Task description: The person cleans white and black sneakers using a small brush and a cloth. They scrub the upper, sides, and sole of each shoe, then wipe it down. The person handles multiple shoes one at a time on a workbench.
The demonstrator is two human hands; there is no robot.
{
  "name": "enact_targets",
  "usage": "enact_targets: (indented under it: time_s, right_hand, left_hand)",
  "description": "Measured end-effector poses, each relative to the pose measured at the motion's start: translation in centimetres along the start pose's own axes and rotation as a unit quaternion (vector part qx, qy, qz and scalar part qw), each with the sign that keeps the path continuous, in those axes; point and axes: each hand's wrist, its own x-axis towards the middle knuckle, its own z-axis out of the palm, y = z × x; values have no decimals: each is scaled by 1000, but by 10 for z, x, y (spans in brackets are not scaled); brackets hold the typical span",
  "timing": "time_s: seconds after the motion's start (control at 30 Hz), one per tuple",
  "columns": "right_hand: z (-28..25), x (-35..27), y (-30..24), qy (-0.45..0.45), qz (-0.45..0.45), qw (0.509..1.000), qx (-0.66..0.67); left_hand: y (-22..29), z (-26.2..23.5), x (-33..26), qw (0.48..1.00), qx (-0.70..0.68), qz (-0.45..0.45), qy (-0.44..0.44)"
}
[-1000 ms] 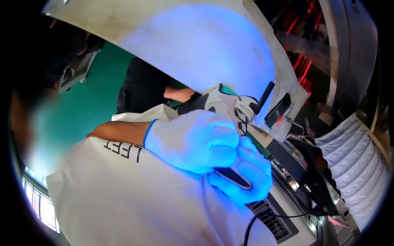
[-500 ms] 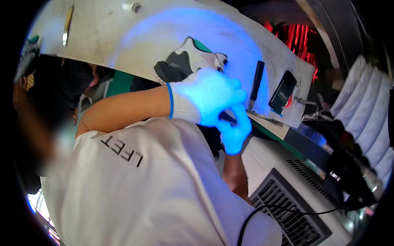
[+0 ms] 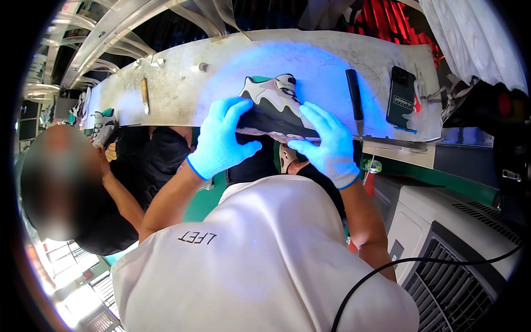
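A grey, white and green sneaker [image 3: 272, 102] lies at the near edge of a long pale bench [image 3: 182, 94] under blue light. My left hand [image 3: 222, 138], in a blue glove, grips its heel end. My right hand [image 3: 326, 144], also gloved in blue, holds the toe end and the dark sole. Both hands hold the shoe at the bench edge, above my white-shirted chest.
A black pen-like tool [image 3: 354, 99] and a dark phone [image 3: 400, 97] lie on the bench to the right. A wooden-handled tool [image 3: 145, 94] and another sneaker [image 3: 99, 124] lie at left. A person in black [image 3: 133, 177] sits to my left. A grey vented machine [image 3: 453, 243] stands at lower right.
The view has swung so the bench lies across the top. Both hands have gone from close together near my chest out to the sneaker, and now grip it at each end.
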Motion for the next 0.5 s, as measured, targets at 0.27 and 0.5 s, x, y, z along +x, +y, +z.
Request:
enact_targets:
  time_s: [0.27,0.5]
  right_hand:
    - [-12,14,-6,-66,27,997,19]
    - [-9,18,-5,-55,-17,998,-14]
  left_hand:
    - [27,15,13,993,114,17,-28]
    - [28,29,29,988,95,125,-6]
